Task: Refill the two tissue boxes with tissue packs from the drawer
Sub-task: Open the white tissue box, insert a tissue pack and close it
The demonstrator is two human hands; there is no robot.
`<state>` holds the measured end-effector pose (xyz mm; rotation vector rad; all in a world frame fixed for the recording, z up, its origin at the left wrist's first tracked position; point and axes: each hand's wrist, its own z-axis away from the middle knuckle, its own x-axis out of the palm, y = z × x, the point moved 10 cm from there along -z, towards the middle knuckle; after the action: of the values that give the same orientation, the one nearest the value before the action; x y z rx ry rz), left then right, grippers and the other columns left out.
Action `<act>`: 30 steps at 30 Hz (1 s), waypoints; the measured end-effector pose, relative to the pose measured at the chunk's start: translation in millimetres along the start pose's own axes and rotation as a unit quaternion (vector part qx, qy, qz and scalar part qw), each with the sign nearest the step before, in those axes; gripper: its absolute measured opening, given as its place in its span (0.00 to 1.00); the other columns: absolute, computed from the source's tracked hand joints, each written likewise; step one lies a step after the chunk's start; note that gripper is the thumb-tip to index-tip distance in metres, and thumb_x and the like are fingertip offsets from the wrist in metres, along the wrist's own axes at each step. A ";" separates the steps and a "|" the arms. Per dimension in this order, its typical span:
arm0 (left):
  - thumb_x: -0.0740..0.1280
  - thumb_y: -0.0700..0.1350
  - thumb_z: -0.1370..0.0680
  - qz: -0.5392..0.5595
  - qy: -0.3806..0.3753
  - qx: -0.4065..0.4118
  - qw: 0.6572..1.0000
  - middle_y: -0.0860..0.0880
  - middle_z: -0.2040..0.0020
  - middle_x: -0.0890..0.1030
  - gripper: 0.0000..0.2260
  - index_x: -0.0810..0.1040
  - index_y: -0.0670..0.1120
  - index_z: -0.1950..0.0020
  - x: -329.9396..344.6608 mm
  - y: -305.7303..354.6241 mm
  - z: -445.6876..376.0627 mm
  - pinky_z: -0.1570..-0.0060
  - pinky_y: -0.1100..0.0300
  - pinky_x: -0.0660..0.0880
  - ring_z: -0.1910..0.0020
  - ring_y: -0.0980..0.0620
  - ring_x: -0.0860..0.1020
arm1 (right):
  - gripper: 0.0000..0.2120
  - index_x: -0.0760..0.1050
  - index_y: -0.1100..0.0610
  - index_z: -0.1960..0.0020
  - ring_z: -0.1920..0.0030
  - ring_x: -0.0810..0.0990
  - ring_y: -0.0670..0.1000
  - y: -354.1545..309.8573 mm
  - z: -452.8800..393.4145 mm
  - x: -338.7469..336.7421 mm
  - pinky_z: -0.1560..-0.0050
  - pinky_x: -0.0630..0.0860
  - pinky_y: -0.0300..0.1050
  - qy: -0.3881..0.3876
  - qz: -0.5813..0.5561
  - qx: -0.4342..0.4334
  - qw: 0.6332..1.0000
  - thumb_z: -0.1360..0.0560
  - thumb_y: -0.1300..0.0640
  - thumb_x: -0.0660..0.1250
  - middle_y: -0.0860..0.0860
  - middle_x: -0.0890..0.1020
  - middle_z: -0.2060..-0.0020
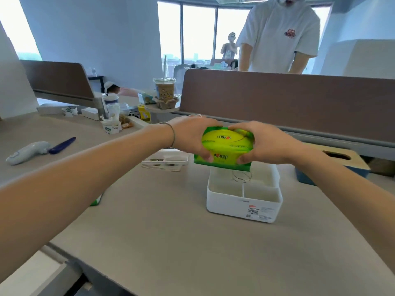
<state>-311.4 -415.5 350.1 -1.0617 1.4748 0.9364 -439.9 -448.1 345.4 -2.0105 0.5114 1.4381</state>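
Note:
I hold a green and yellow tissue pack (224, 147) with both hands just above the far end of an open white tissue box (243, 201). My left hand (188, 135) grips the pack's left end and my right hand (267, 144) grips its right end. The white box has no lid on and shows inner compartments. A white lid (165, 160) lies on the desk left of the box. A second tissue box (333, 165), blue with a wooden slotted lid, stands at the right behind my right forearm. Another green pack (97, 199) peeks out under my left forearm.
A brown partition (277, 99) runs along the desk's far edge, and a person in a white shirt (282, 35) stands behind it. A white handheld device (25, 151) and a blue pen (62, 145) lie at the left. A drink cup (164, 88) and clutter sit at the back.

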 end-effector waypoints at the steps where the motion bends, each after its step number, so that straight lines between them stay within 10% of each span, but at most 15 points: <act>1: 0.78 0.62 0.34 0.006 0.000 0.005 1.000 0.52 0.34 0.76 0.43 0.64 0.57 0.23 2.1 6.3 -7.1 0.39 0.51 0.73 0.39 0.49 0.74 | 0.43 0.65 0.42 0.25 0.43 0.71 0.46 8.6 3.5 -3.1 0.46 0.70 0.44 -0.002 0.003 0.005 1.000 0.35 0.48 0.81 0.46 0.75 0.35; 30: 0.76 0.63 0.32 0.024 -0.059 0.018 0.998 0.52 0.32 0.75 0.43 0.62 0.55 0.22 94.4 27.1 -59.8 0.43 0.59 0.69 0.37 0.50 0.73 | 0.45 0.61 0.37 0.26 0.36 0.71 0.50 88.9 13.7 60.8 0.39 0.75 0.55 -0.075 0.033 0.050 0.995 0.39 0.38 0.78 0.45 0.75 0.35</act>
<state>-360.8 -476.8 266.4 -0.9330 1.4197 0.9847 -484.5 -502.6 262.7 -1.8065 0.5790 1.5572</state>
